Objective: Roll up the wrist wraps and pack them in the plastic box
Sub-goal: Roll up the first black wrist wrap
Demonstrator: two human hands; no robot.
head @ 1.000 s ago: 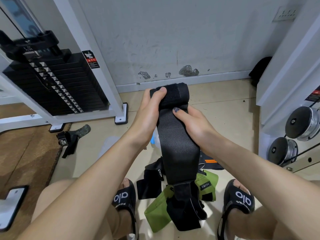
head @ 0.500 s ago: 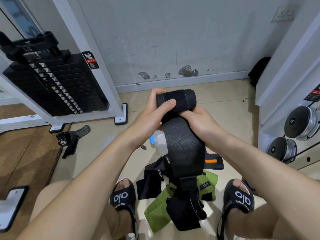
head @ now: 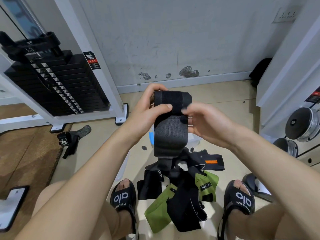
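The long black elastic wrist wrap (head: 170, 134) is up in front of me, above the floor, its top end wound into a thick roll with a darker fuzzy fastening band across it. The unrolled tail hangs straight down from the roll toward the pile between my feet. My left hand (head: 149, 110) grips the roll from its left end, thumb pressed flat across the front and fingers curled over the top. My right hand (head: 206, 121) is at the right edge just under the roll, its fingers bent toward the fabric; they are blurred, so I cannot tell whether they pinch the wrap or only touch it.

Just behind the hanging tail, on the tiled floor, sits the clear plastic box (head: 194, 140) with a blue clip on its left side; most of it is hidden by the wrap and my right hand.

Below lies a heap of loose wraps (head: 180, 193): several black ones, an olive-green pair with a small label, and a black one with two orange stripes (head: 211, 161) off to the right. My black slide sandals (head: 123, 198) stand on either side of the heap.

Further left, a black and camouflage strap (head: 72, 139) lies by the edge of a brown mat, near the white frame of a machine with a black weight stack (head: 57, 84). At the right edge are chrome dumbbell ends (head: 303, 123).
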